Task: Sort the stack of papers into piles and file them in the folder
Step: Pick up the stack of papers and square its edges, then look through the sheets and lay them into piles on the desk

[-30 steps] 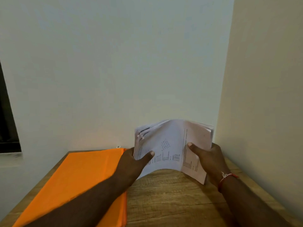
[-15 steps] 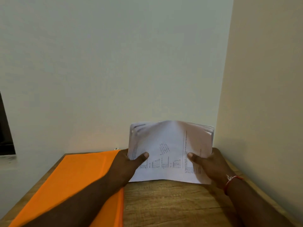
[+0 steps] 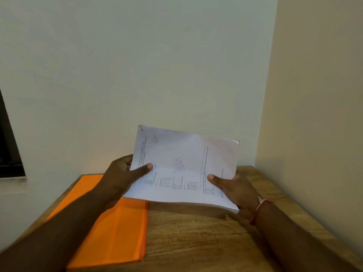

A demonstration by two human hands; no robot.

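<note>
Both hands hold the stack of papers above the wooden bench, lifted clear of its surface and tilted so the printed top sheet faces the camera, with its far edge raised toward the wall. The left hand grips the stack's left edge, thumb laid across the top sheet and the other fingers curled behind it. The right hand grips the lower right corner in the same way, thumb on top and palm and fingers beneath; a red thread bracelet circles that wrist. The top sheet bows slightly between the two grips, and the layered edges of the lower sheets show at the near right corner. The orange folder lies flat and closed on the left part of the bench, its far end passing under the left forearm and the stack's near left corner. Pale walls meet in a corner behind the bench.
</note>
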